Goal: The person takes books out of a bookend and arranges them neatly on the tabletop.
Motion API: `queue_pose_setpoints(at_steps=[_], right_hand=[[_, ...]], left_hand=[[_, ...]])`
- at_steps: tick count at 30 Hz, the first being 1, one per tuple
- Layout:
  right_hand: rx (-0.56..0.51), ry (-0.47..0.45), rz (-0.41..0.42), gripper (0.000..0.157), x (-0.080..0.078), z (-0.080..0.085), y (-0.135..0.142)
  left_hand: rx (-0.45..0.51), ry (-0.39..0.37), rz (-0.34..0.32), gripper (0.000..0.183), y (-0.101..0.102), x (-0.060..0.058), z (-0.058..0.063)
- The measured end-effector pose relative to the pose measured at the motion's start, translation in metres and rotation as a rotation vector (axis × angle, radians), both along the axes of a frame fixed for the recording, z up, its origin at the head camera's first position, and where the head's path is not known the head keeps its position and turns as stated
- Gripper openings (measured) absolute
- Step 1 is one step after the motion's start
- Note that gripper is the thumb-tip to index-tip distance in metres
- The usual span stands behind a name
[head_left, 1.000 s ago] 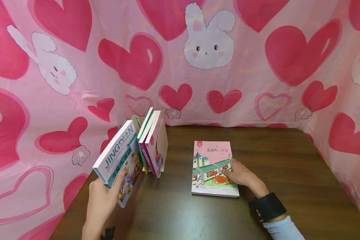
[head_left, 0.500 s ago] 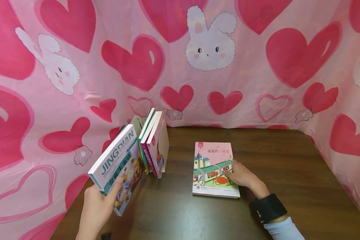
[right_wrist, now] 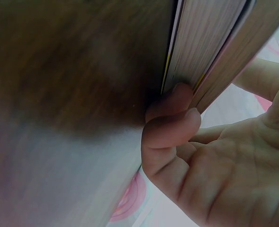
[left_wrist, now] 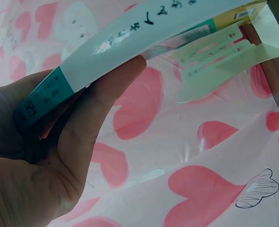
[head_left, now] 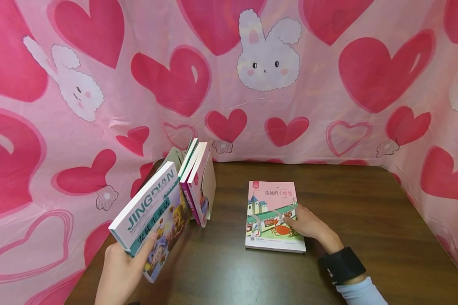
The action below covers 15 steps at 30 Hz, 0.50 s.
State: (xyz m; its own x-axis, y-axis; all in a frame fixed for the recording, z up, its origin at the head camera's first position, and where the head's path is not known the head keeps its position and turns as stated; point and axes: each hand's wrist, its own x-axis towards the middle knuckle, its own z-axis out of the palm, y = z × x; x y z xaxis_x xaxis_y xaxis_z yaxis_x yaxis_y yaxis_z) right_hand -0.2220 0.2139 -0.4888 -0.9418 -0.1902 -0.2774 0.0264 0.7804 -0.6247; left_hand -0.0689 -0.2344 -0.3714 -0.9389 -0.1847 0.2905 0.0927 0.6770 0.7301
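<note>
My left hand (head_left: 123,269) grips a thick book (head_left: 156,226) with a white and teal cover marked JINGDIAN, thumb across its illustrated front. The book is tilted, spine up, its far end close to a row of standing books (head_left: 192,182). In the left wrist view its spine (left_wrist: 125,38) runs above the thumb. On the table lies a pink-topped book (head_left: 272,220) with a crab and a train on it. My right hand (head_left: 311,222) holds its right edge, thumb on the cover. The right wrist view shows two page blocks (right_wrist: 205,42) stacked, with curled fingertips at the lower one.
A pale bookend (head_left: 209,186) supports the right side of the standing books; a light green plate (left_wrist: 215,61) stands at their left. The brown wooden table (head_left: 328,182) meets pink heart-print cloth (head_left: 316,97) at the back and sides.
My left hand has drawn the JINGDIAN book toward me and slightly left, away from the standing books. My right hand stays at the pink-topped book.
</note>
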Motion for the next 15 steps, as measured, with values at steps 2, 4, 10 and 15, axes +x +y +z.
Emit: queue_pose_setpoints(at_steps=[2, 4, 10, 15], right_hand=[[-0.004, 0.003, 0.0, 0.09, 0.001, 0.002, -0.001], [-0.001, 0.005, 0.002, 0.088, 0.006, 0.011, -0.004], [0.014, 0.009, -0.007, 0.081, 0.006, 0.013, -0.006], [-0.001, 0.018, -0.005, 0.078, 0.008, 0.012, -0.007]], left_hand=[[0.0, -0.001, -0.003, 0.052, 0.0, 0.002, 0.001], [-0.004, 0.008, -0.009, 0.052, 0.001, 0.003, 0.001], [0.006, 0.036, -0.031, 0.052, 0.004, 0.006, 0.003], [0.009, 0.045, -0.049, 0.051, 0.005, 0.006, 0.004]])
